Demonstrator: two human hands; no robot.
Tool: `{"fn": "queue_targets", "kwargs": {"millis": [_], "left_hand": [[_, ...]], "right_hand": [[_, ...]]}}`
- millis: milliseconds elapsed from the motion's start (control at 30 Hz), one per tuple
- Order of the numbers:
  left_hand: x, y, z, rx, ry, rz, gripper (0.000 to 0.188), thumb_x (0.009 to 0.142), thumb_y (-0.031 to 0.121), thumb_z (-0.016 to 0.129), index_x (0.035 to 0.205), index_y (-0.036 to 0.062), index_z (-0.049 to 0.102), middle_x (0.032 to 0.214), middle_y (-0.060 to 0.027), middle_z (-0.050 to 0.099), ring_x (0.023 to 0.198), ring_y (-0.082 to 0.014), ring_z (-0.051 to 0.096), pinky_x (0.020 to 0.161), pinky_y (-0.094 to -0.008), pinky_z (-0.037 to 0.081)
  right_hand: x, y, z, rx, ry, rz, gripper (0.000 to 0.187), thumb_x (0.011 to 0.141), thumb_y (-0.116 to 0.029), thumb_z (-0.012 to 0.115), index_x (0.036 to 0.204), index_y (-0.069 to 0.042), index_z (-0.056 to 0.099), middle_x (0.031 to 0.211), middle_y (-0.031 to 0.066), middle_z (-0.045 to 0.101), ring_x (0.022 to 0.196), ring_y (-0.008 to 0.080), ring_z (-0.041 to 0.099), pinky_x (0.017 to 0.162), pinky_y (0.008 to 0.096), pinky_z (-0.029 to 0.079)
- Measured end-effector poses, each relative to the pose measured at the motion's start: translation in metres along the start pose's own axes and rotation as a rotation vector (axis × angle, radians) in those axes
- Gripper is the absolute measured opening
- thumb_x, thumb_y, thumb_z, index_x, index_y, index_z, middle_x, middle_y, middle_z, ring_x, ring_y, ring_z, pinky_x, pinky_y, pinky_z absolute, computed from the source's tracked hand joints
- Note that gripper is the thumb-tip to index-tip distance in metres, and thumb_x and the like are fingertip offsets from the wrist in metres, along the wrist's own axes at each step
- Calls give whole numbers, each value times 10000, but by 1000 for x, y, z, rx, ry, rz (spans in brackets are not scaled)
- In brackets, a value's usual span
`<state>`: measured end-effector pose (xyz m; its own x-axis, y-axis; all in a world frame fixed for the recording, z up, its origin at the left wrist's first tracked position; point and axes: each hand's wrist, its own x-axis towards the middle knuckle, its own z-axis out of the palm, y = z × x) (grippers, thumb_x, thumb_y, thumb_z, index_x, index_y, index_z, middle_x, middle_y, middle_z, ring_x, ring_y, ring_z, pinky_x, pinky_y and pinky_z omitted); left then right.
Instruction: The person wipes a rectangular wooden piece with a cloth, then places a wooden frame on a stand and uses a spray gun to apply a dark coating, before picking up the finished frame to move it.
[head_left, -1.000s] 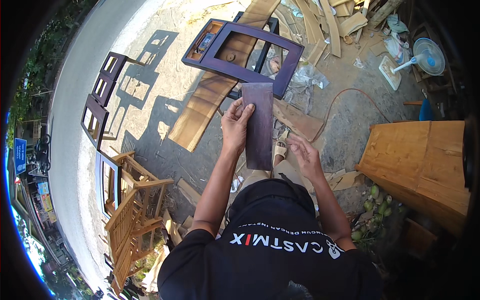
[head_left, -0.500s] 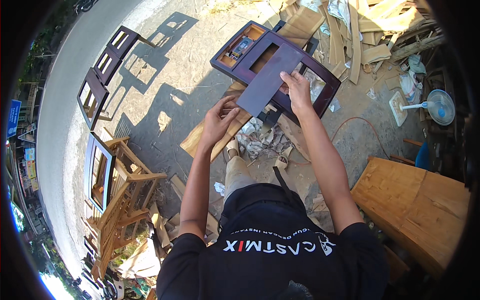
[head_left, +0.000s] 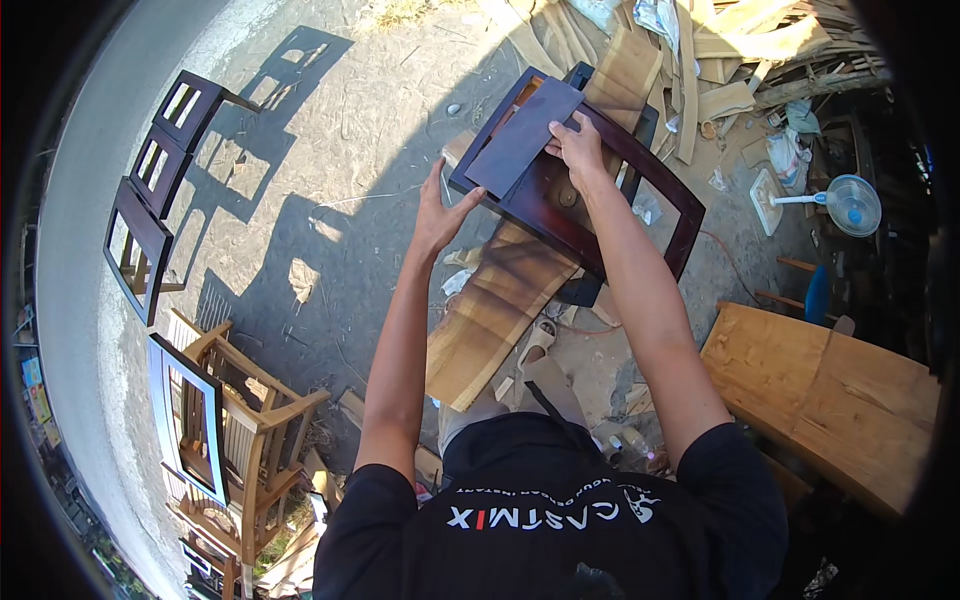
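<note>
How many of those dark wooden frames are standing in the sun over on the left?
3, standing in a row at the left on the concrete: the top frame, the middle frame and the lowest frame. More could be hidden beyond the picture's dark rim.

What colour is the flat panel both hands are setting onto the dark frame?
The flat panel is a dull dark purplish-brown, matte next to the glossier reddish-brown frame; head view shows it.

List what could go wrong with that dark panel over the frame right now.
The dark panel lies skewed across the dark wooden frame, with only the right hand on it; it might slide off. The left hand is at the frame's edge, where fingers could get pinched. Loose wood scraps nearby could trip someone.
</note>
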<state>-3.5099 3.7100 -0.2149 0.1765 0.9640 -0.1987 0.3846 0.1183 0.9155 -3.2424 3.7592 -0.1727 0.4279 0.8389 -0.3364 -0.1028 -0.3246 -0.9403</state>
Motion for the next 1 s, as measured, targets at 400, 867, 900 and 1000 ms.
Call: {"fn": "queue_targets", "kwargs": {"millis": [400,867,900,1000], "left_hand": [[21,2,19,-238,-5,-60,863,819,348,868,1508,21,462,1363,-248,606,1183,-302,648,968,-394,525],[21,9,31,-183,93,-93,626,863,298,832,1375,32,589,1243,-203,664,1066,-279,685,877,-388,552],[20,8,32,-199,103,-123,613,869,298,829,1366,26,594,1232,-199,670,1052,-276,689,868,-383,554],[20,11,35,-269,116,-153,588,879,297,824,1344,14,603,1205,-176,683,1020,-248,691,851,-367,554]], "right_hand": [[18,9,3,30,-15,15,621,958,-29,689,1510,22,408,1096,152,698,925,193,714,772,352,600],[71,6,-16,-1040,206,-703,514,967,-371,661,1399,-103,589,1446,164,558,1366,372,482,1109,508,417],[77,8,-14,-1087,164,-743,512,980,-402,631,1398,-109,595,1459,132,555,1385,360,464,1128,514,387],[85,12,-14,-1230,118,-747,541,983,-451,610,1391,-96,600,1443,126,570,1390,352,458,1138,502,371]]}}
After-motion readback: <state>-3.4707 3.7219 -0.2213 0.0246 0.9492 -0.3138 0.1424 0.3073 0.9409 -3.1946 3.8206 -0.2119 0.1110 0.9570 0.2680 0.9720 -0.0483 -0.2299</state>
